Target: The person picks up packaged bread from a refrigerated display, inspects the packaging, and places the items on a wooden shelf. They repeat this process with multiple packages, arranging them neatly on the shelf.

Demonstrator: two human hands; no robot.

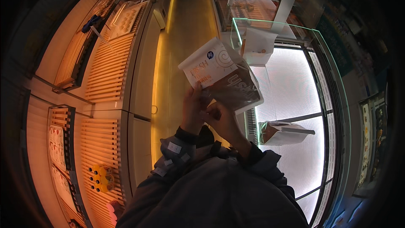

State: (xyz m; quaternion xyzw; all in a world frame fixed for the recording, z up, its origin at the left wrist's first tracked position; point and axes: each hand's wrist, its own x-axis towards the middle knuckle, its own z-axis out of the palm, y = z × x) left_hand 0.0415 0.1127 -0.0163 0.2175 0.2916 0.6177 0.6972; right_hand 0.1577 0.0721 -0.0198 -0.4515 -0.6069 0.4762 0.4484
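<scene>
My left hand grips a printed paper bakery bag by its lower left edge. The bag is white with orange print and has a dark, glossy, see-through-looking panel. It hangs tilted in front of me, above the aisle. Close beside the left hand is my right hand, its thumb and fingers pinched together under the bag's lower edge. Whether something small sits between those fingertips is too dim to tell. Several small white stickers cling to my left sleeve.
To the right, a glass-walled, lit display case holds a standing white paper bag and another bag lying down. Slatted wooden shelves line the left, with yellow drink bottles and a covered pastry tray. A narrow floor aisle runs between.
</scene>
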